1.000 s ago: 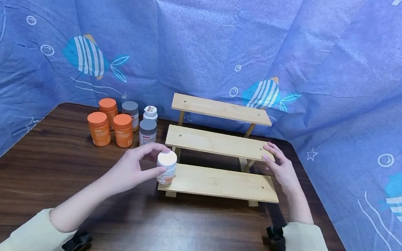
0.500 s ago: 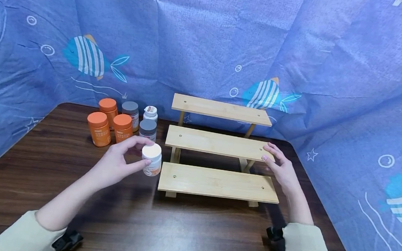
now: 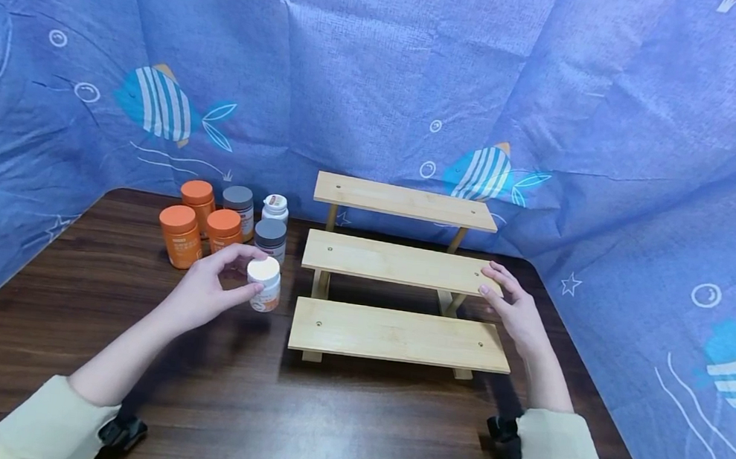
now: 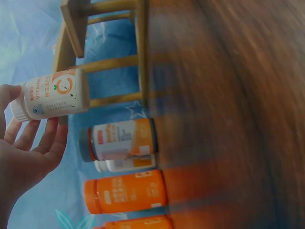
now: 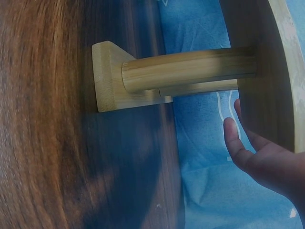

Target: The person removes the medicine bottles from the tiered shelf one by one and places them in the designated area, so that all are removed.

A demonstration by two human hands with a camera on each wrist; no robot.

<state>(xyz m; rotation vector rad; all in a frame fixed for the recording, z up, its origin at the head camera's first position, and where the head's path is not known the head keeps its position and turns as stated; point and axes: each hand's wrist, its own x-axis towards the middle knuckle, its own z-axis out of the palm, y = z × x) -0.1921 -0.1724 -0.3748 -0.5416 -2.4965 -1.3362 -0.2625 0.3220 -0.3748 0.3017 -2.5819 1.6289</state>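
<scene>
My left hand grips a white vitamin C bottle with an orange-printed label, thumb on one side and fingers on the other. In the left wrist view this bottle is raised off the table. It is in front of a jar with a grey lid and left of the wooden three-step shelf. At the right end of the middle board, my right hand rests with loosely bent fingers. The right wrist view shows its fingers beside a board; their exact contact is unclear.
Three orange jars stand at the back left. Beside them are another grey-lidded jar and a small white bottle. A blue fish-print cloth hangs behind and to the right of the dark wooden table.
The left hand has carried the white bottle leftward and back from the left end of the lowest board, its motion slowing. The right hand, shelf and other jars stay where they were.
</scene>
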